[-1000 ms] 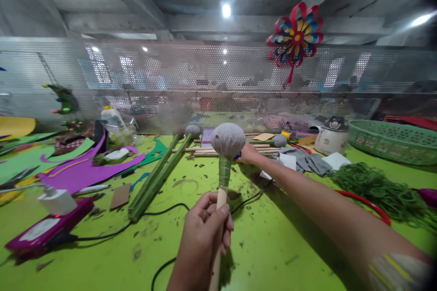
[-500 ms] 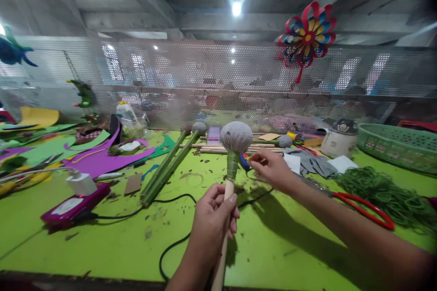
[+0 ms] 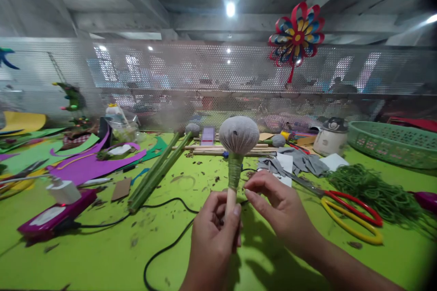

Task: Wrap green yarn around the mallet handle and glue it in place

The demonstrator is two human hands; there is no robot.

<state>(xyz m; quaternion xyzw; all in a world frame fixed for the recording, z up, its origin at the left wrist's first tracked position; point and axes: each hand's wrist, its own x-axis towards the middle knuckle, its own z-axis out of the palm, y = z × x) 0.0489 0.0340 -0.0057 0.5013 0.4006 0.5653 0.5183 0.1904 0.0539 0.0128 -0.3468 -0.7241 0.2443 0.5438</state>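
The cloth head [image 3: 239,134] was grey, its wrapped neck [image 3: 234,171] green, its stick [image 3: 231,202] pale tan. Red-and-yellow-handled scissors [image 3: 321,193] showed against the lime-green counter [image 3: 102,263].

The wooden stick's [image 3: 231,199] lower end was lost behind the left hand [image 3: 215,234], and the bottom edge cut off both forearms. Whether the right hand [image 3: 283,213] pinched anything was too small to tell. The black cord [image 3: 170,199] slipped out of sight behind the left hand. Beyond the hands, the grey head [image 3: 239,135] hid part of the thin rods [image 3: 205,150], and shapes behind the mesh panel [image 3: 198,70] blurred. Far right of the hands, the edge cropped the green basket [image 3: 392,151].
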